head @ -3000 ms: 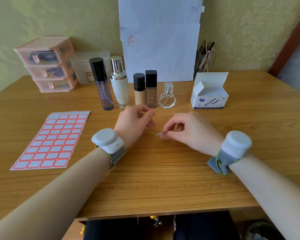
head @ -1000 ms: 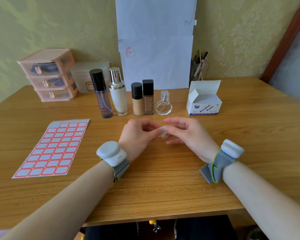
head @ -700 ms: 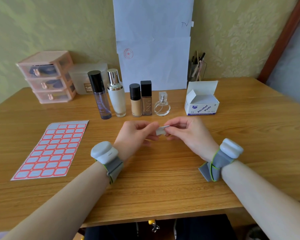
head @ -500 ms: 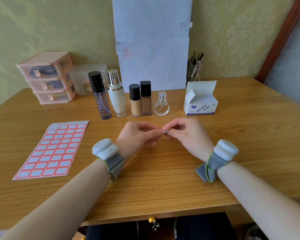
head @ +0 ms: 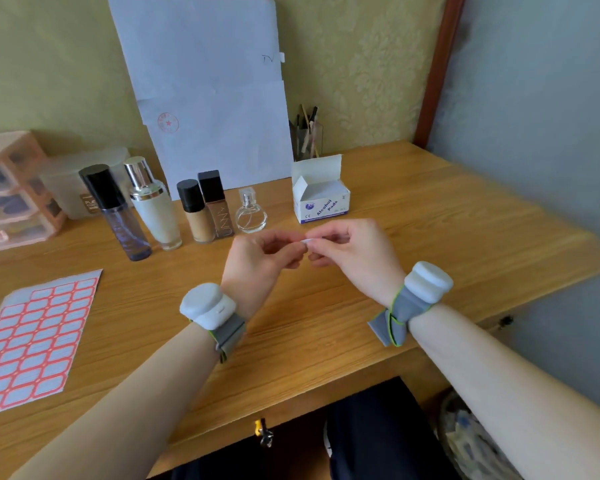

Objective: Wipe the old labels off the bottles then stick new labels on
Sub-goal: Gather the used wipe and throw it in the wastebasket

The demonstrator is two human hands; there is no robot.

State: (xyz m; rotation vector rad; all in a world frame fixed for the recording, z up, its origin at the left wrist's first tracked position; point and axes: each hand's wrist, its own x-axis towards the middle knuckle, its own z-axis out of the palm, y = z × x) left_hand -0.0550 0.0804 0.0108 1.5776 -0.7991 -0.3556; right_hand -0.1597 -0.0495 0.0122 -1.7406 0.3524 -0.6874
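Left hand [head: 257, 261] and right hand [head: 350, 258], fingers curled, pinch one small white piece [head: 307, 240] between them; five bottles [head: 196, 220] and alcohol-pad box [head: 321, 202] stand behind.

Three seconds back my hands were apart, the right hand [head: 350, 254] alone pinching the small white packet [head: 307, 240] low over the table [head: 326, 327], well in front of the alcohol pad box [head: 321, 199]. Now my left hand [head: 260, 261] has joined it. Both pinch the packet, lifted closer to that box. My view has swung right.
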